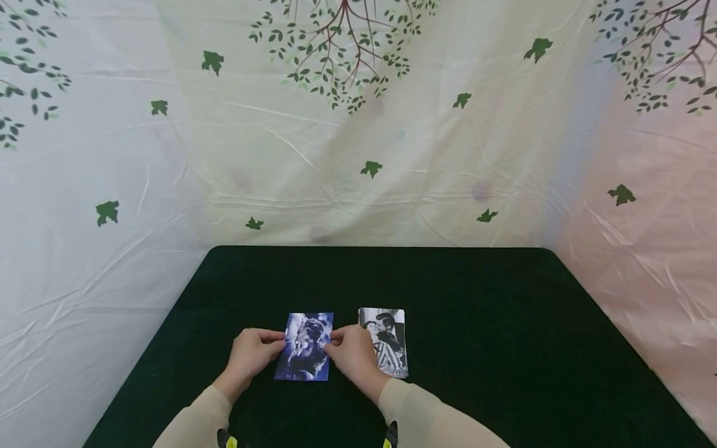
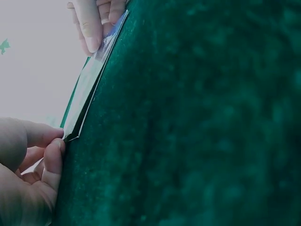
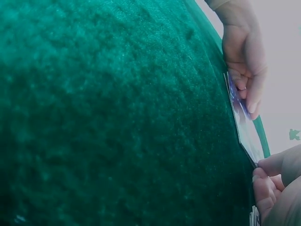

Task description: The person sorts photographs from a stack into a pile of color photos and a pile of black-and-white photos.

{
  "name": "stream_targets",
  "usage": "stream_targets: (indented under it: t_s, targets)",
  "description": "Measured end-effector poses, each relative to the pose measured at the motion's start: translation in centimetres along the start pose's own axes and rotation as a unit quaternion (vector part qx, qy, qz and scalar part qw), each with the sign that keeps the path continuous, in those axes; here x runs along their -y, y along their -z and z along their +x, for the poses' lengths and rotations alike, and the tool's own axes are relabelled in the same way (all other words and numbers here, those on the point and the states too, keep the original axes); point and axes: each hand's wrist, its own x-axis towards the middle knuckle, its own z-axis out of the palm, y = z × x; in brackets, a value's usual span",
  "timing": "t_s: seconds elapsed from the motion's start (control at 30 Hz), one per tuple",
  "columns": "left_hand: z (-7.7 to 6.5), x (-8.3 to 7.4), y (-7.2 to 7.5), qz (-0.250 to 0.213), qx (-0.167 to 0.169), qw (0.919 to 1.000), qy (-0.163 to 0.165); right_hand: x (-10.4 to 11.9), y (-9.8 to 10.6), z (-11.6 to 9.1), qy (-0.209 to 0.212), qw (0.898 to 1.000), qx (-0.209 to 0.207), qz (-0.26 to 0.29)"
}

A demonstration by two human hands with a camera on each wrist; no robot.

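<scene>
Left hand (image 1: 251,356) and right hand (image 1: 355,354) pinch opposite side edges of a rectangular blue-violet picture card (image 1: 305,348), printed in dark and whitish patches, at the dark green tabletop (image 1: 476,348), left of black-and-white picture cards (image 1: 394,339).

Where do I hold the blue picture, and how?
Probably pinch the blue picture by its long side edges, coming from left and right: it looks thin and nearly flat, and the left hand and right hand pinch it there.
</scene>
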Motion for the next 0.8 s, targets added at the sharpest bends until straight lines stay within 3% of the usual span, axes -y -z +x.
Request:
stream_targets:
  t_s: [0.23, 0.8]
  targets:
    - [0.13, 0.05, -0.09, 0.002, -0.009, 1.0, -0.003, 0.11, -0.28, -0.09, -0.01, 1.0, -0.008, -0.012]
    - [0.17, -0.23, -0.34, 0.035, -0.028, 0.999, -0.007, 0.36, -0.56, -0.02, 0.019, 0.998, -0.032, -0.053]
